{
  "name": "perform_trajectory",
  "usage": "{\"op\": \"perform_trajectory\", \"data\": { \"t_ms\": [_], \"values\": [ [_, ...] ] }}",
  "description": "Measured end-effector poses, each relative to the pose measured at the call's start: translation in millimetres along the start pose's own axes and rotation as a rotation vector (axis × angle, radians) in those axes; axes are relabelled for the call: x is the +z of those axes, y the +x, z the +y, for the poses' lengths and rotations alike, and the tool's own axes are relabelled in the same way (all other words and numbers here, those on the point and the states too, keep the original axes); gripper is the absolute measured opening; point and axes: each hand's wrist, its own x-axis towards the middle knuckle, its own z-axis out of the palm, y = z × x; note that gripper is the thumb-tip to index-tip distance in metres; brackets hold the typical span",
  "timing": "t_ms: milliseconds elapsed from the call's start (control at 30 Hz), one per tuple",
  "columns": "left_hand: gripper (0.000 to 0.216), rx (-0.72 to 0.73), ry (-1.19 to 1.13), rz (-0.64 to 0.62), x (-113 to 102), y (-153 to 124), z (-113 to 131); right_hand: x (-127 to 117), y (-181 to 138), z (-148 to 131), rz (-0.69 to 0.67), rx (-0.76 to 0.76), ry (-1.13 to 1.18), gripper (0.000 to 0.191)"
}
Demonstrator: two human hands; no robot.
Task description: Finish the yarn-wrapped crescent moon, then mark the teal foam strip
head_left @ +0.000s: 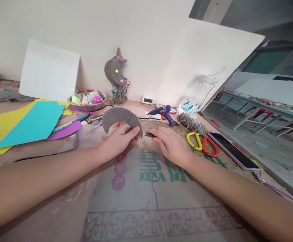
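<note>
Left fingers grip a grey crescent, right fingers a dark object; a bowl holds bright packets.

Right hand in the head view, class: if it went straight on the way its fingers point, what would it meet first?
Probably the grey crescent, at its nearer tip; depth is unclear, so the left hand holding it might come first.

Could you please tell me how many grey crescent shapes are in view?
2: a plain crescent in the left hand, and a ball-decorated crescent before the white backdrop. The grey object at far left is too unclear.
</note>
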Motion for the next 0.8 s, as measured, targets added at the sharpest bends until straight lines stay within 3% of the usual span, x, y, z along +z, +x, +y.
{"op": "perform_trajectory", "data": {
  "t_ms": [167, 800],
  "values": [
    [0.037, -0.024, 0.015, 0.009, -0.3, -1.5, 2.6, 0.1, -0.3, 0.2, -0.014, -0.058, -0.059, 0.029],
    [0.036, -0.018, -0.043, -0.014, 0.9, 2.6, -6.0, 2.3, -0.2, 0.8, -0.038, -0.045, -0.077, 0.031]
  ]
}}
